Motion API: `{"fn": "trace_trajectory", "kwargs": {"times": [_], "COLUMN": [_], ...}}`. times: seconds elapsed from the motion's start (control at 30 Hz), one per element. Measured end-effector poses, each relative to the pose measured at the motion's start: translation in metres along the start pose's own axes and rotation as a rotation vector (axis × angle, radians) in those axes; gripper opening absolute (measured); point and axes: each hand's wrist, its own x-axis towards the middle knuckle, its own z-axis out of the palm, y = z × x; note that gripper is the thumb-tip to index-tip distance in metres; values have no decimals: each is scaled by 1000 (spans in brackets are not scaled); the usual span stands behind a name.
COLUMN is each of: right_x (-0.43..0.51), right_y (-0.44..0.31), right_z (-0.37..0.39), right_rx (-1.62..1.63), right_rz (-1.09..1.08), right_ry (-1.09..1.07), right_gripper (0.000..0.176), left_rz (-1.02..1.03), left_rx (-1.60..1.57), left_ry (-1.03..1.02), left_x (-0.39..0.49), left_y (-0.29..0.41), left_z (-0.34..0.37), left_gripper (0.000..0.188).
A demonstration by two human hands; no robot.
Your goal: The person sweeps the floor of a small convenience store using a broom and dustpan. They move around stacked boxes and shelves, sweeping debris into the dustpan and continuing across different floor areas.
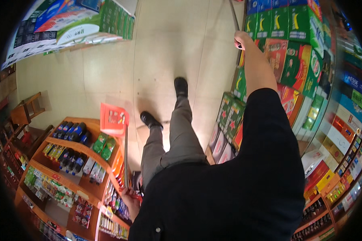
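My left hand (130,197), low by my hip, grips the grey pole of a long-handled red dustpan (104,120). The pan hangs beside the shelves at my left, and bits of litter appear to lie in it. With my arm stretched forward, my right hand (242,39) is closed around a thin long handle (234,15). That handle runs up to the top edge of the view, where its far end is cut off. Beside this hand stand stacked green drink cartons (273,24).
A wooden shelf unit (81,144) with bottles stands at left, near a small wooden stool (25,112). More stacked cartons (116,22) rise ahead on the left. Green beer cartons (230,113) and a glass display counter (322,120) line the right. Tiled floor (157,54) runs between them.
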Motion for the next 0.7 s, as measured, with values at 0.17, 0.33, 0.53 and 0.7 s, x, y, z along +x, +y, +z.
{"fn": "trace_trajectory", "kwargs": {"times": [0.17,0.33,0.53,0.7], "right_x": [-146,-361,-522,-604], "right_y": [176,261,341,261], "right_z": [122,242,378,383], "right_rx": [446,208,308,860], "right_rz": [276,590,561,637], "right_ry": [94,-160,-308,-420], "right_gripper": [29,41,30,48], "left_rz": [27,14,125,208], "left_rx": [-53,-24,90,179], "left_ry": [-37,-177,-399,-521], "left_x": [14,61,102,119], "left_y": [9,37,78,102], "left_z": [18,9,-19,-52], "left_gripper": [16,17,16,17]}}
